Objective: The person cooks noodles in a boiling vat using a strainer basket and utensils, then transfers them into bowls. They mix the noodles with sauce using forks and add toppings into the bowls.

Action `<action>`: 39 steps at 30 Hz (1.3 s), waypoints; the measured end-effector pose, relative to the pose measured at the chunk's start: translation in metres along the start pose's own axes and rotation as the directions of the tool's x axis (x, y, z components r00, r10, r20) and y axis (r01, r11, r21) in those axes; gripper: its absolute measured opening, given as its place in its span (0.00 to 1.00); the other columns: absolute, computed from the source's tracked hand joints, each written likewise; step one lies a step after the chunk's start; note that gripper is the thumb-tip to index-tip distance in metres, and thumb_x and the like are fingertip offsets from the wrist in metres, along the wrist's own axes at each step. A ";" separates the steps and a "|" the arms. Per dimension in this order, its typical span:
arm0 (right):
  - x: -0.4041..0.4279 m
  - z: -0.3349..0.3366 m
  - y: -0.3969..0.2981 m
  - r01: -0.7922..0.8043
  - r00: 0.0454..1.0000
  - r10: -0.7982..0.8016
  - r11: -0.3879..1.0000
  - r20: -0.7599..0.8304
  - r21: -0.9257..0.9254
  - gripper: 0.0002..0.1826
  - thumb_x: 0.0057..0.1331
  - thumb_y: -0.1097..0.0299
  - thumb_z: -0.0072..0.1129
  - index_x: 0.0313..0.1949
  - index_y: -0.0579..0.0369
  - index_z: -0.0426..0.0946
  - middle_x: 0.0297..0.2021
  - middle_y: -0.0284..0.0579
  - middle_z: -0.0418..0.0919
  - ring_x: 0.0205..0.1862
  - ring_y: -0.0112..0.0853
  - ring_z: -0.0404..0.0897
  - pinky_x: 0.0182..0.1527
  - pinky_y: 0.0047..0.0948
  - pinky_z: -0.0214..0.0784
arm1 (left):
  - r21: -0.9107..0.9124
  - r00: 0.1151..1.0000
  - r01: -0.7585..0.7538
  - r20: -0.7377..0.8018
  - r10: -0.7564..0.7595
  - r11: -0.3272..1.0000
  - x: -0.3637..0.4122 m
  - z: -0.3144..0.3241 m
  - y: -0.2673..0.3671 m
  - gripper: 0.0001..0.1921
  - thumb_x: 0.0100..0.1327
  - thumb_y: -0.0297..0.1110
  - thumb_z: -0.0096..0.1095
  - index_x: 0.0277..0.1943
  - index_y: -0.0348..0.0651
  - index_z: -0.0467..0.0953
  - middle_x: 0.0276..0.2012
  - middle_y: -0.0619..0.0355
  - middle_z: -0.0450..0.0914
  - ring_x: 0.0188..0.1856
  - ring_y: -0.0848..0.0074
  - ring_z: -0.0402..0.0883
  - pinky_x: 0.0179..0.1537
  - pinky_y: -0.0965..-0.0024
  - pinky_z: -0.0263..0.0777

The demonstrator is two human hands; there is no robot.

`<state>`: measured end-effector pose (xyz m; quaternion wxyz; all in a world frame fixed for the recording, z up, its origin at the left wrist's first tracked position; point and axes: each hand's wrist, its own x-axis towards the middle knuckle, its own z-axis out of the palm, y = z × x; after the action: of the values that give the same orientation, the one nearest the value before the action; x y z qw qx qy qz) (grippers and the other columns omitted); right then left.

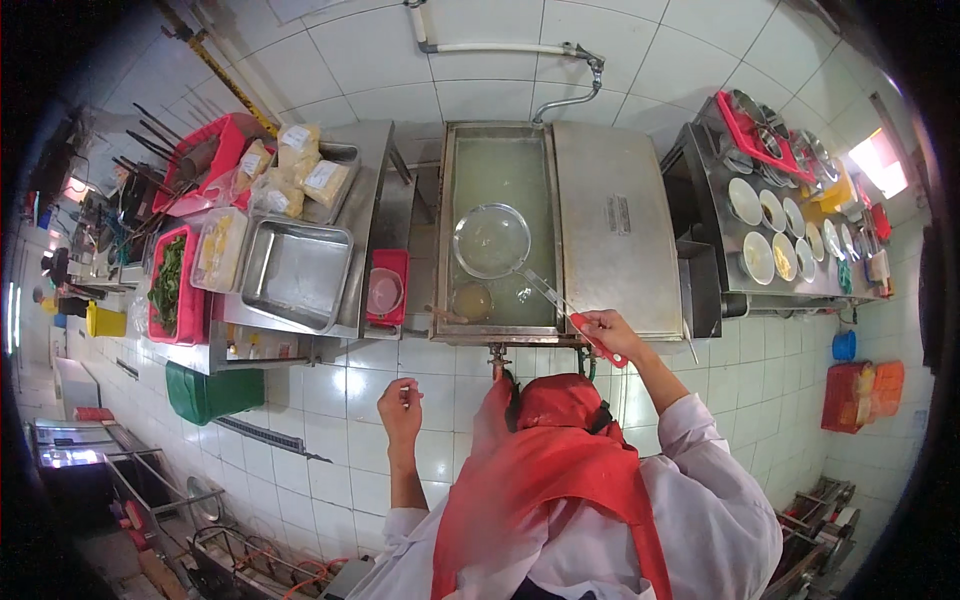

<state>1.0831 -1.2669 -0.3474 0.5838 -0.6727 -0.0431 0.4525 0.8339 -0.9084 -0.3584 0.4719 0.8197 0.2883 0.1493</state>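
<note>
My right hand (611, 334) grips the red handle of a round wire-mesh strainer (492, 241). The strainer's head lies over the cloudy liquid in a long metal tank (446, 187); whether it touches the liquid I cannot tell. Near the tank's front left corner a smaller round strainer or bowl (472, 301) sits, with a handle that reaches over the left rim. My left hand (402, 401) hangs over the tiled floor, away from the tank, its fingers loosely curled with nothing visible in them. A flat metal cover (619, 225) adjoins the tank on the right.
Left of the tank, a steel counter holds an empty steel tray (296, 274), bagged noodles (326, 182) and a red basket of leafy greens (171, 289). On the right table (787, 285) stand several bowls. A faucet (574, 100) reaches over the tank's back edge.
</note>
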 end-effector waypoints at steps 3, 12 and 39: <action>-0.014 0.007 -0.001 0.019 0.999 -0.021 0.999 -0.028 -0.049 0.17 0.69 0.71 0.49 0.55 0.65 0.71 0.26 0.38 0.75 0.15 0.21 0.70 0.17 0.22 0.63 | -0.009 0.998 -0.052 0.045 0.053 0.999 0.012 0.011 0.006 0.03 0.62 0.23 0.59 0.38 0.35 0.76 0.28 0.54 0.81 0.26 0.72 0.84 0.26 0.74 0.74; -0.070 0.028 -0.032 -0.035 0.995 0.012 0.971 -0.098 -0.235 0.11 0.65 0.74 0.50 0.45 0.66 0.74 0.25 0.41 0.76 0.14 0.22 0.72 0.16 0.25 0.66 | 0.078 0.948 -0.168 0.287 0.139 0.983 0.022 0.052 0.020 0.02 0.62 0.25 0.59 0.37 0.37 0.76 0.27 0.53 0.80 0.27 0.72 0.84 0.26 0.73 0.74; -0.299 -0.162 0.138 0.043 0.578 -0.466 0.837 -0.670 -0.546 0.09 0.59 0.70 0.51 0.38 0.61 0.75 0.24 0.61 0.78 0.28 0.51 0.80 0.32 0.50 0.72 | -0.201 0.829 -0.320 0.414 0.376 0.926 -0.216 0.312 0.200 0.04 0.62 0.23 0.57 0.38 0.31 0.75 0.27 0.56 0.80 0.26 0.76 0.81 0.30 0.74 0.77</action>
<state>0.9496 -1.6070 -0.3086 0.4209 -0.9071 0.0063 -0.0034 0.8907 -1.3331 -0.3398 0.5395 0.8399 0.0085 0.0589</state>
